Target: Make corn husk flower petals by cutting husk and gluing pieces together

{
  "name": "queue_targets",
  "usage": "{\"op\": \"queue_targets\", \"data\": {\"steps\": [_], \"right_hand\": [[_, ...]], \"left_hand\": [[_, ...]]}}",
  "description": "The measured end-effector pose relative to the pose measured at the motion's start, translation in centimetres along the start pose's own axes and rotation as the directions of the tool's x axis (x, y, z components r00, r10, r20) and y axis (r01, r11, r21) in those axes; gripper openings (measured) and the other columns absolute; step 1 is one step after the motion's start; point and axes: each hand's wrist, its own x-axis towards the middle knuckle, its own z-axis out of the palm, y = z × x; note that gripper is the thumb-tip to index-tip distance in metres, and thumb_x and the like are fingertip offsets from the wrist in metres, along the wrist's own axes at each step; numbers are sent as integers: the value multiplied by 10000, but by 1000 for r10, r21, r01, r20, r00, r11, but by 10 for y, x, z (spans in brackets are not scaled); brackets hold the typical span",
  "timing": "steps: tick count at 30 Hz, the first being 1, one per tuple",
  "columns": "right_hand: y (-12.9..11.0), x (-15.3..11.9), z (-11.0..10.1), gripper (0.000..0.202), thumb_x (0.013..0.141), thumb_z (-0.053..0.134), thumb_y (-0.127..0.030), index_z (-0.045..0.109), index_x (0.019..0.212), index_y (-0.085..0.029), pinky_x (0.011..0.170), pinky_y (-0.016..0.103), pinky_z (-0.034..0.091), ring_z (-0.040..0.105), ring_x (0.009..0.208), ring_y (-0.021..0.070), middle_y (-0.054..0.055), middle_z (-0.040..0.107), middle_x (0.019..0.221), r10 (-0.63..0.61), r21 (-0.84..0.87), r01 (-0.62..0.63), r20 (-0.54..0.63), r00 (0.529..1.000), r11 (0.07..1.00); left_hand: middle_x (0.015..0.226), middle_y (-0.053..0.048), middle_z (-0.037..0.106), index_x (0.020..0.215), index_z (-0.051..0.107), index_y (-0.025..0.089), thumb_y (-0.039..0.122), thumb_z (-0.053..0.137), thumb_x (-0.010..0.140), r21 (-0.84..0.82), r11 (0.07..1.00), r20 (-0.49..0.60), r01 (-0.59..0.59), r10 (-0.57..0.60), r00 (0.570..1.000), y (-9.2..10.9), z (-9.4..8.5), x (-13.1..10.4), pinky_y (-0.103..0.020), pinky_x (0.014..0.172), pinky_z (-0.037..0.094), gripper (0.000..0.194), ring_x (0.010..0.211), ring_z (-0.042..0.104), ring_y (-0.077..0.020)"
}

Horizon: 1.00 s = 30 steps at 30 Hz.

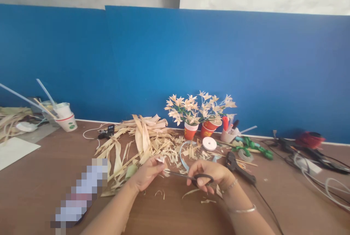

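My left hand [148,173] pinches a small pale piece [160,160] between thumb and fingers. Black-handled scissors [202,180] are in my right hand [210,173], the fingers wrapped round the handles. Their blades point left, the tips close to my left fingertips. Pale husk scraps [171,151] and a light blue ribbon [183,158] lie just beyond my hands. Farther back, red paper cups [190,131] hold pale star-shaped flowers [188,108] on green stems.
Dried husks [142,133] are heaped left of centre. A glue gun [237,169] with a cord lies right of my right hand. Behind are a white roll [209,143] and green stems [250,145]. A blurred-out object [82,195] is at front left; cables [314,176] spread at right.
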Motion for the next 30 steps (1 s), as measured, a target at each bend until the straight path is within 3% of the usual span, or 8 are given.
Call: {"op": "queue_targets", "data": {"steps": [30], "right_hand": [[-2, 0, 3, 442, 618, 775, -335, 681, 939, -46, 277, 91, 384, 508, 315, 45, -17, 615, 493, 9, -27, -10, -35, 999, 1000]], "left_hand": [[649, 12, 544, 685, 608, 152, 333, 771, 635, 19, 1000, -57, -10, 11, 998, -3, 3, 1, -260, 631, 422, 248, 618, 504, -119]]}}
